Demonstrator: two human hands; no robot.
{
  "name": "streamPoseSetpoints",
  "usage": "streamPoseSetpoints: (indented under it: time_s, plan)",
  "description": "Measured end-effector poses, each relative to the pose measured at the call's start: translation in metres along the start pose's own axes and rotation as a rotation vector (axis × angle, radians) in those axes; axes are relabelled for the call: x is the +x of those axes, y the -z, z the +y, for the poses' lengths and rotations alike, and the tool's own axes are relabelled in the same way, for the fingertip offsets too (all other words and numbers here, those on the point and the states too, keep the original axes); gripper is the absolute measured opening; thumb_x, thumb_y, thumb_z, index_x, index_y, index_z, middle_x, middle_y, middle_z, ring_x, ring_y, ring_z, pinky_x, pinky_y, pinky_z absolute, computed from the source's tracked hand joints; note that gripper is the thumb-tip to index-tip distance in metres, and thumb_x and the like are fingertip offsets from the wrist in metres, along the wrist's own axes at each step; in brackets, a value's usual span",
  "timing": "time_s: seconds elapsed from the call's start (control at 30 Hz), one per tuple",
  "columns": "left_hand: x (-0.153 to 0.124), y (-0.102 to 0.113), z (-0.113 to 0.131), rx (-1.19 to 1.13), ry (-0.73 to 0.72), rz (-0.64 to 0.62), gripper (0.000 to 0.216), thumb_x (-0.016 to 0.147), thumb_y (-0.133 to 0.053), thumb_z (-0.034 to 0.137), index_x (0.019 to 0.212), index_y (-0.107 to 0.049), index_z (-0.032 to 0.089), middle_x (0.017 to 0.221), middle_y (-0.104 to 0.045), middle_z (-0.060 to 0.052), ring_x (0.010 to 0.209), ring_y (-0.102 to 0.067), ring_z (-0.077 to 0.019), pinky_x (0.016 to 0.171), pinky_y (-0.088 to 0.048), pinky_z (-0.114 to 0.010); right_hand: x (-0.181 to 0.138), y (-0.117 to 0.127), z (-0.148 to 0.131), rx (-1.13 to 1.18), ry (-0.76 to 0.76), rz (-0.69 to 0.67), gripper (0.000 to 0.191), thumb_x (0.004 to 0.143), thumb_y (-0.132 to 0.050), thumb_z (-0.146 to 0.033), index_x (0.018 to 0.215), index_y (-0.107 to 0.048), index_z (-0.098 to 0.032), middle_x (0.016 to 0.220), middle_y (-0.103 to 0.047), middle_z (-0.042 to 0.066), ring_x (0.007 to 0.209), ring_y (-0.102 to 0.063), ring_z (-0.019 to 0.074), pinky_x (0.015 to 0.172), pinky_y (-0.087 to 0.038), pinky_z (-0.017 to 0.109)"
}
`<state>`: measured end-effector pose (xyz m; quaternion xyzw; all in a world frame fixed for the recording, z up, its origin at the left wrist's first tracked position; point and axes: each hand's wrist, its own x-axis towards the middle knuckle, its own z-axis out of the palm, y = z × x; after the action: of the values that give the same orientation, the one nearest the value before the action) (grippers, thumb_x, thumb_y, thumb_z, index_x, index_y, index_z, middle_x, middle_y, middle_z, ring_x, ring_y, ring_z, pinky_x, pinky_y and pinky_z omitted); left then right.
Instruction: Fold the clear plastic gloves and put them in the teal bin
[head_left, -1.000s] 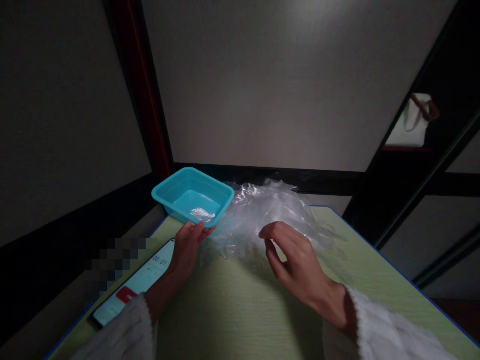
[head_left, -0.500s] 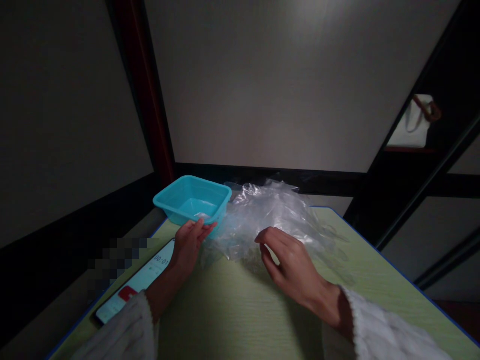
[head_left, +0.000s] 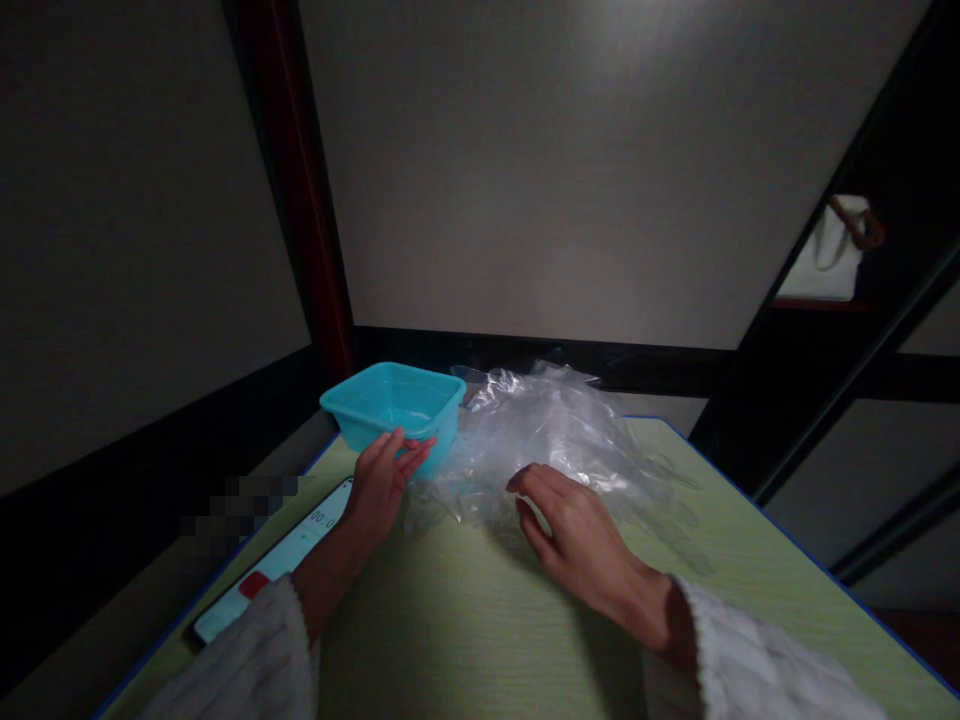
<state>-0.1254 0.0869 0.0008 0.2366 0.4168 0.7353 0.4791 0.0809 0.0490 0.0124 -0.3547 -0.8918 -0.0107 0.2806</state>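
Note:
A turquoise plastic basin (head_left: 352, 428) stands at the far left of the table. Right in front of its near corner is my left hand (head_left: 381, 482), fingers stretched out and thumb apart. Whether the fingertips touch the basin's wall I cannot tell. To the right of the basin lies a loose heap of clear plastic bags or film (head_left: 559, 425). My right hand (head_left: 574, 535) hovers at the heap's near edge, its fingers curved, with a gap between thumb and forefinger and nothing visible in it.
A phone (head_left: 289, 555) with a timer on its lit screen lies along the table's left edge, partly under my left forearm. The pale green table (head_left: 450, 640) has a blue edge. Panels rise behind it, and a white bag (head_left: 825, 255) sits on a shelf at right.
The basin has settled from a tilt to a more level stance and shifted slightly right. A whitish patch at its near rim no longer shows. Both hands stay nearly where they were.

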Motion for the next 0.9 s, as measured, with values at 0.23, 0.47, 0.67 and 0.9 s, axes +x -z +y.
streamPoseSetpoints:
  time_s: [0.23,0.47,0.67,0.9]
  plan:
    - [-0.001,-0.001,0.003,-0.021,0.029,-0.007,0.020,0.078,-0.052,0.009,0.059,-0.050,0.014,0.054,-0.059,0.002,0.064,-0.069,-0.0160,0.062,-0.052,-0.022,0.001,-0.005,0.002,-0.054,-0.110,-0.140,0.023,0.080,-0.043,-0.007,0.095,-0.059,-0.014,0.091,-0.063,0.010,0.083,-0.058,0.0227,0.072,-0.045,0.033]
    - [-0.011,-0.002,0.000,-0.013,0.027,-0.015,0.009,0.068,-0.057,0.009,0.062,-0.052,0.015,0.056,-0.060,0.003,0.062,-0.067,-0.0145,0.061,-0.050,-0.021,0.001,-0.013,0.017,-0.052,-0.226,-0.242,0.042,0.091,-0.046,-0.028,0.129,-0.046,-0.010,0.117,-0.059,0.016,0.107,-0.053,0.0297,0.091,-0.040,0.046]
    - [-0.032,-0.004,-0.014,0.049,0.023,-0.086,0.016,0.059,-0.065,0.022,0.070,-0.055,0.016,0.057,-0.062,0.004,0.060,-0.065,-0.0141,0.060,-0.048,-0.023,-0.001,-0.028,0.019,0.025,-0.236,-0.326,0.054,0.093,-0.042,-0.041,0.137,-0.037,-0.010,0.136,-0.047,0.015,0.130,-0.034,0.0328,0.106,-0.014,0.060]
    - [-0.053,-0.005,-0.032,0.216,0.038,-0.234,0.026,0.054,-0.068,0.034,0.070,-0.054,0.017,0.053,-0.059,0.004,0.053,-0.059,-0.0136,0.054,-0.044,-0.023,0.005,-0.028,0.018,0.113,-0.272,-0.283,0.052,0.093,-0.041,-0.038,0.136,-0.039,-0.010,0.140,-0.041,0.013,0.135,-0.023,0.0312,0.107,-0.001,0.061]
